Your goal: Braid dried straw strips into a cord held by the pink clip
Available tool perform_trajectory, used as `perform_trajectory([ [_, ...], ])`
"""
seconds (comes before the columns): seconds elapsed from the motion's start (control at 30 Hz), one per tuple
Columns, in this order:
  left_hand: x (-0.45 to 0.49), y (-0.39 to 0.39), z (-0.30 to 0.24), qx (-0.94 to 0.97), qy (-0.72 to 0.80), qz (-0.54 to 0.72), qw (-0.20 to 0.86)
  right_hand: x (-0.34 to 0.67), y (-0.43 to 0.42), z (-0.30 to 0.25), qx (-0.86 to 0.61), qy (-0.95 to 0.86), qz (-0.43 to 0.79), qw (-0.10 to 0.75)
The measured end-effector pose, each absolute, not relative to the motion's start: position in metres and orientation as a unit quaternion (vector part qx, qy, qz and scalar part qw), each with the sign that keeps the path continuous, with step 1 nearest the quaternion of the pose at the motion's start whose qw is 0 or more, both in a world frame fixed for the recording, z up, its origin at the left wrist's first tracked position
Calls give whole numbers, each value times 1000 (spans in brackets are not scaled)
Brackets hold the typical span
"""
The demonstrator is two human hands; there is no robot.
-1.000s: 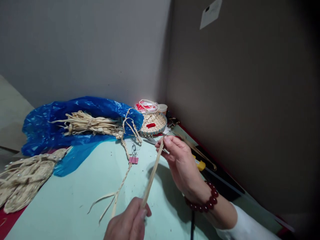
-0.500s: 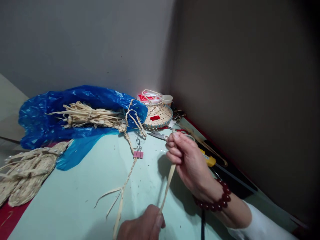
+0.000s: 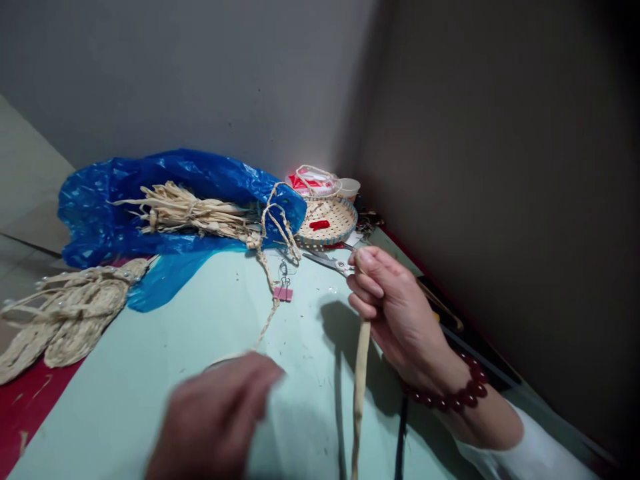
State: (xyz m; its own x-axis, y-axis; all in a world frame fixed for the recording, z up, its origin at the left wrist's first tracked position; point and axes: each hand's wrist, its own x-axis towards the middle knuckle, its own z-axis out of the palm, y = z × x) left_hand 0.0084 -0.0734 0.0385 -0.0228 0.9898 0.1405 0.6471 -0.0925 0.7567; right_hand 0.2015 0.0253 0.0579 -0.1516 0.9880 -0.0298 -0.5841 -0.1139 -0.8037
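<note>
My right hand is closed on a pale straw strip, whose lower length hangs down past the bottom edge. A dark red bead bracelet circles that wrist. At lower centre, my left hand is smeared by motion, so its fingers do not read clearly. It lies over the loose ends of a thin straw braid, hiding most of them. Farther up, a pink binder clip grips the braid, which runs back to a knotted end by the straw bundle.
The bundle lies in a blue plastic bag. Scissors rest just beyond my right hand. Behind them are a shallow woven basket and a paper cup. Woven straw sandals lie at the left edge of the pale green tabletop.
My left hand has let go of the strip's lower part and moved left over the braid's ends. The strip now hangs straight from my right hand. The view has shifted slightly.
</note>
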Motion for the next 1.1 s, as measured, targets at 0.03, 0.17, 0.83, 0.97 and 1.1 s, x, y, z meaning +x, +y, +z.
perform_trajectory([
  [0.03,-3,-65,44,658,642,353,176,201,25,59,-296,-335,695,562],
  [0.17,-42,-47,43,671,685,255,123,199,20,59,-271,-337,734,524],
  [0.83,-3,-55,47,496,586,311,560,188,-15,51,-348,-720,555,227],
  [0.97,2,-57,41,460,561,336,601,185,-21,41,-379,-761,485,208],
  [1.1,4,-59,38,352,520,378,680,186,-17,40,-364,-760,506,185],
])
